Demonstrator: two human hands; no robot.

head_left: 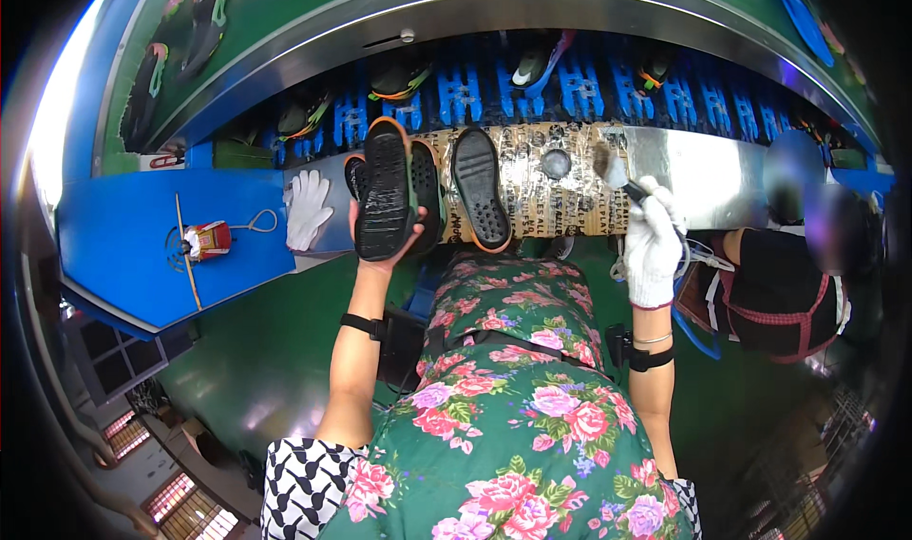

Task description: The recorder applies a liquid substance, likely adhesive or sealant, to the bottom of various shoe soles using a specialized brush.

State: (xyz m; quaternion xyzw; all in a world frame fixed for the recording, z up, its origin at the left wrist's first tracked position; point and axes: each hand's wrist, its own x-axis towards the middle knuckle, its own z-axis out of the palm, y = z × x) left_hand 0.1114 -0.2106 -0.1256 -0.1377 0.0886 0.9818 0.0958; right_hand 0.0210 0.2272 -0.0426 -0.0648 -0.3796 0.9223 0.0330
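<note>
My bare left hand (377, 265) grips a black shoe sole (387, 193) with an orange edge, its ribbed face turned up. Partly hidden beneath it are more dark sole pieces (427, 181) dotted with small holes. Another black sole (481, 190) lies to the right on the tape-covered strip of the bench (532, 203), apart from both hands. My right hand (654, 241), in a white knitted glove, is closed round the dark handle of a brush (616, 171). The brush head hovers over or touches the bench surface; I cannot tell which.
A round grey cup or disc (556, 164) is on the taped strip. Behind runs a conveyor with blue racks (460, 95) carrying several shoe parts. At left, a white glove (307, 208) lies near a blue table (123, 227). Another person (784, 288) sits at right.
</note>
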